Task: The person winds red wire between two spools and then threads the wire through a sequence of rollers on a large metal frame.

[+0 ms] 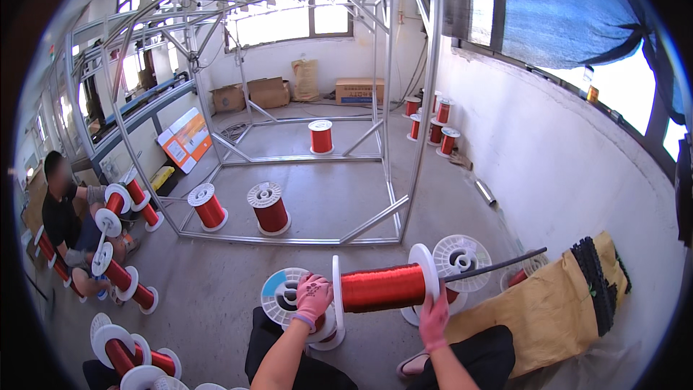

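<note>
Grey concrete floor [216, 282]: below
Red-wound, white-flanged spool [382, 289]: best kept level
Pink-gloved left grip [314, 296], right grip [434, 320]: at flanges [424, 263], pinch unclear

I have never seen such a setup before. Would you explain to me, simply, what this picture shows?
This picture comes from a wide camera on a person's head, looking down; its lens bends straight edges. There is no robot: the person's left hand and right hand, both pink-gloved, are at opposite ends of a sideways spool of red wire. How firmly they grip is unclear. A dark rod extends beyond the spool's right end. Other spools stand on the floor, some inside a metal frame. Another person sits at left.
</note>
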The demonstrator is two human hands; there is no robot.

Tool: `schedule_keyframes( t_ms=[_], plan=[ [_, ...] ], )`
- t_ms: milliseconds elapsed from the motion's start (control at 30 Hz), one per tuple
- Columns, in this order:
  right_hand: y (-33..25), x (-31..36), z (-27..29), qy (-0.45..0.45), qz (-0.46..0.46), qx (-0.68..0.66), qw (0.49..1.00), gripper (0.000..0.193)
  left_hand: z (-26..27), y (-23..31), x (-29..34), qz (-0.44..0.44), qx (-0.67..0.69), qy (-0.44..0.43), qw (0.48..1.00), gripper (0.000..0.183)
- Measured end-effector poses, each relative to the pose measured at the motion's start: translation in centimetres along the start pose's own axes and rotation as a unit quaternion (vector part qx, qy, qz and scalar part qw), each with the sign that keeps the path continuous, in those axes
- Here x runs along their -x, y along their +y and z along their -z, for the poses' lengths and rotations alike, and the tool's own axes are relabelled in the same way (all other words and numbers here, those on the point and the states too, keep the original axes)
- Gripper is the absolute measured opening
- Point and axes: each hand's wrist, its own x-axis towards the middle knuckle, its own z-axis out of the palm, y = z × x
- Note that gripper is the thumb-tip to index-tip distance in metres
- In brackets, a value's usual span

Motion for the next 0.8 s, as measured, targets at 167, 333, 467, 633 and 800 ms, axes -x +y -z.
schedule_keyframes(
  t_ms=[167, 333, 467, 633, 800],
  plan=[
    [3.1, 6.0, 2.3, -0.129, -0.272, 0.1, 0.948, 0.045, 0.6, 0.3, -0.6, 0.001, -0.033, -0.022, 0.999, 0.03],
    [1.3, -3.9, 0.7, -0.034, -0.081, -0.126, 0.988, 0.047, 0.0, -0.2, -0.7, -0.005, -0.006, -0.028, 1.0, 0.028],
    [0.7, -1.4, -0.4, -0.019, 0.028, -0.016, 0.999, 0.047, -0.5, -0.3, -0.3, -0.003, -0.012, -0.001, 1.0, 0.028],
    [4.6, 7.8, 2.4, -0.183, -0.196, 0.178, 0.947, 0.038, -0.2, 0.1, 0.0, -0.005, -0.023, -0.021, 1.0, 0.027],
    [2.6, -1.1, 1.1, -0.048, -0.085, -0.108, 0.989, 0.038, -0.2, -0.3, -0.6, -0.008, -0.011, 0.003, 1.0, 0.029]
  ],
)
